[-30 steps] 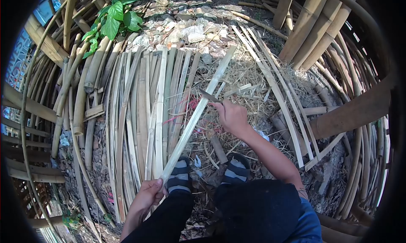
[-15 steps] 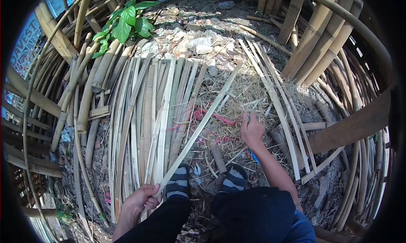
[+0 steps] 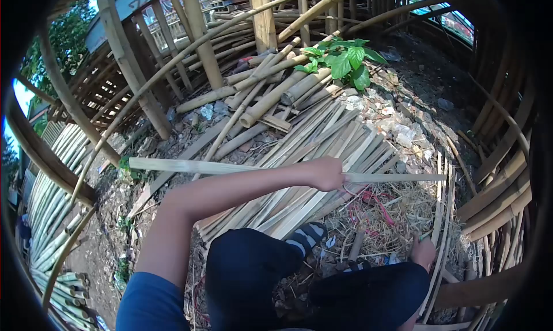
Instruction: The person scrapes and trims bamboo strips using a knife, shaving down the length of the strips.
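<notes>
My left hand (image 3: 328,173) is closed around a long, pale bamboo strip (image 3: 184,166). The strip lies level across the view, its narrow end reaching over the straw on the right. My forearm hides part of it. Low on the right, beside my knee, my right hand (image 3: 423,252) is closed; what it holds is too small and hidden to name. Beneath the held strip, many split bamboo strips (image 3: 299,198) lie side by side on the ground. A few slender strips (image 3: 442,216) lie near my right hand.
Bamboo poles (image 3: 271,95) are piled beyond the strips, next to a leafy plant (image 3: 348,60). Straw-like shavings (image 3: 403,207) and pink string (image 3: 383,207) litter the ground ahead. Upright posts (image 3: 127,60) and a curved pole frame the left. More poles (image 3: 55,198) lie at far left.
My view has swung left. My left hand has risen from beside my knee and now grips the strip further along, turned crosswise. My right hand stays closed, now beside my right knee.
</notes>
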The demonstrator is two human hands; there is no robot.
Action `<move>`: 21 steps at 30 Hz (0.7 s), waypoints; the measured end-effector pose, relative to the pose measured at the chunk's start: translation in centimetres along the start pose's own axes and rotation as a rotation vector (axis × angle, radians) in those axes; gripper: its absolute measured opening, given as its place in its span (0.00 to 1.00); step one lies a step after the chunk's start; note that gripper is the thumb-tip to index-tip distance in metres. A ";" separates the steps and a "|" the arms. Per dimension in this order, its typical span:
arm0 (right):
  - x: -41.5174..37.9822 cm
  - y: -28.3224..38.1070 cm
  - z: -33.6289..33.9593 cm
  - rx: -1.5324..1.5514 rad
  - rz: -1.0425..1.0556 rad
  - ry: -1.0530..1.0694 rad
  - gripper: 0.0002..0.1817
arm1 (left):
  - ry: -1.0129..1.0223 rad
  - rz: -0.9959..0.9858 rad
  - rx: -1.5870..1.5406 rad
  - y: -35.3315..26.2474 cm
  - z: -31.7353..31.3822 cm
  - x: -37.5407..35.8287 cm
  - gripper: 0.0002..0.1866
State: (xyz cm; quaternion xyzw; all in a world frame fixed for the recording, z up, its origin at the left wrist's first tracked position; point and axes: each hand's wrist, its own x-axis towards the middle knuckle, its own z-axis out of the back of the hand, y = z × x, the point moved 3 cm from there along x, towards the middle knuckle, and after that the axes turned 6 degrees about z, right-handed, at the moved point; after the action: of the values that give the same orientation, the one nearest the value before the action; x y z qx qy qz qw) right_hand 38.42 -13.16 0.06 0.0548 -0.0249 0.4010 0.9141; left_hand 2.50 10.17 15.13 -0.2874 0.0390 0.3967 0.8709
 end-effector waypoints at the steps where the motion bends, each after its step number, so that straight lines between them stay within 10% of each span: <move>1: -0.1 -0.5 1.1 -0.024 0.019 -0.008 0.31 | -0.032 -0.091 0.151 -2.7 1.0 0.3 0.28; 6: 1.1 -4.8 6.7 0.098 -0.025 -0.062 0.37 | -0.040 -0.273 0.316 -18.0 8.6 2.7 0.13; 9: -1.9 -2.6 12.2 0.623 -0.024 0.113 0.30 | -0.124 -0.084 0.150 -11.3 7.7 -7.4 0.12; 12: -3.3 -4.2 14.2 0.532 0.123 0.039 0.32 | -0.224 -0.021 0.041 -10.6 8.2 -13.9 0.12; 20: -10.9 -4.6 20.5 0.255 0.104 -0.344 0.30 | -0.240 -0.341 -0.121 -26.3 10.9 -7.5 0.12; 21: -11.3 -4.8 20.6 0.279 0.174 -0.447 0.30 | -0.170 -0.051 -0.022 -26.5 9.8 -1.7 0.11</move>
State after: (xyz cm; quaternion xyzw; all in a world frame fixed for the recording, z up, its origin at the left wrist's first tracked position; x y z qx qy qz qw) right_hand 34.28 -27.16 19.07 0.2651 -0.1749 0.4554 0.8317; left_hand 18.70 0.48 36.26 -0.2629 -0.0467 0.3979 0.8777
